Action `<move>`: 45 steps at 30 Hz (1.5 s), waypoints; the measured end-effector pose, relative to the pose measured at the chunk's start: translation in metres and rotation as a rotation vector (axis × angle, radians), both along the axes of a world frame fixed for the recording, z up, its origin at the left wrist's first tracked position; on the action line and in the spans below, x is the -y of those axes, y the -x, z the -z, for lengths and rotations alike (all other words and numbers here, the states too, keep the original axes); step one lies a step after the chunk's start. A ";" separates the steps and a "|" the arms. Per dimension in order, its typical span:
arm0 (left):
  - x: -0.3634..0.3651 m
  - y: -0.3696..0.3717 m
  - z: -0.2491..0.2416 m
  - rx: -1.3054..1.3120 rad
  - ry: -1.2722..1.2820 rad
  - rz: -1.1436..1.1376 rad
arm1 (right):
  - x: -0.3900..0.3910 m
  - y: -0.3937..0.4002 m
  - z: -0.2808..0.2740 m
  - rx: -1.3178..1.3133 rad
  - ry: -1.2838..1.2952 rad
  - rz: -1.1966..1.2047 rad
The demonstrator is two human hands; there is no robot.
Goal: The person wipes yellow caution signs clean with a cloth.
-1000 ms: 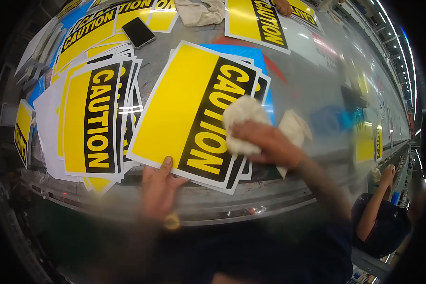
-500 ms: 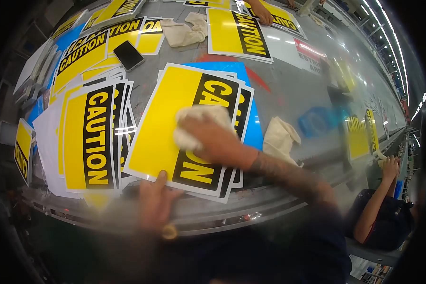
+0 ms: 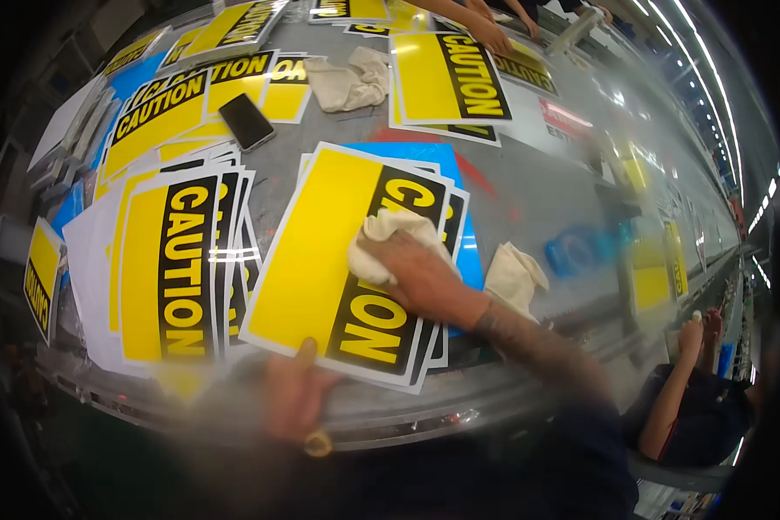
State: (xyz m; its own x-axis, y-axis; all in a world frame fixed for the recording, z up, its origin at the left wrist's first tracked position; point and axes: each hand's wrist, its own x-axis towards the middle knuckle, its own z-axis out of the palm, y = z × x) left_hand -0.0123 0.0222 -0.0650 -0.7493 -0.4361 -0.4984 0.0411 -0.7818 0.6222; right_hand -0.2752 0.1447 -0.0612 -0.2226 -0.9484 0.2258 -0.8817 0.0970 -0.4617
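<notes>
Two hands are on the caution sign: my right hand grips a cloth on it, my left hand presses open on its near edge.

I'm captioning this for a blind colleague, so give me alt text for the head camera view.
A right hand presses a pale cloth onto a yellow CAUTION sign on a grey table, while the left hand pins the sign's near edge. More CAUTION signs, a phone and another cloth lie around.
</notes>
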 end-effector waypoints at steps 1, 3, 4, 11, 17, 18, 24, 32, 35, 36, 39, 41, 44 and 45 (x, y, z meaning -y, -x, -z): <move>0.000 0.001 0.000 0.016 -0.003 -0.002 | -0.004 0.020 0.005 0.113 -0.149 0.121; -0.002 0.002 -0.001 0.038 -0.010 -0.021 | 0.000 0.078 0.027 -0.153 0.156 0.297; -0.001 0.000 0.004 0.033 0.112 0.040 | 0.000 0.116 0.031 -0.073 0.114 0.433; 0.000 0.000 0.002 0.016 -0.026 -0.021 | -0.024 0.105 -0.060 0.296 0.474 0.610; -0.003 0.009 -0.015 -0.028 -0.017 -0.045 | -0.017 0.010 -0.094 0.439 -0.029 0.288; -0.002 0.009 -0.016 -0.055 -0.021 -0.022 | -0.012 0.015 -0.069 0.183 0.081 0.262; -0.003 0.009 -0.010 0.021 -0.004 -0.066 | -0.014 -0.048 -0.021 -0.075 -0.078 -0.090; -0.006 0.007 -0.004 0.141 0.046 -0.098 | 0.024 0.078 0.024 -0.198 0.082 0.178; -0.005 0.010 -0.011 0.105 0.017 -0.087 | 0.021 -0.028 -0.005 0.015 -0.025 -0.284; -0.005 0.008 -0.009 0.106 0.007 -0.093 | 0.021 -0.028 -0.008 -0.049 0.044 -0.320; -0.006 0.009 -0.008 0.137 0.040 -0.098 | 0.044 0.052 0.034 -0.143 0.090 -0.104; -0.006 0.006 -0.004 0.140 0.037 -0.087 | 0.055 0.125 0.030 -0.098 0.042 0.179; -0.006 0.010 -0.010 0.091 0.013 -0.098 | 0.055 0.121 0.035 -0.236 0.149 0.103; -0.004 0.010 -0.011 0.093 -0.006 -0.103 | 0.051 0.104 0.040 -0.276 0.126 0.045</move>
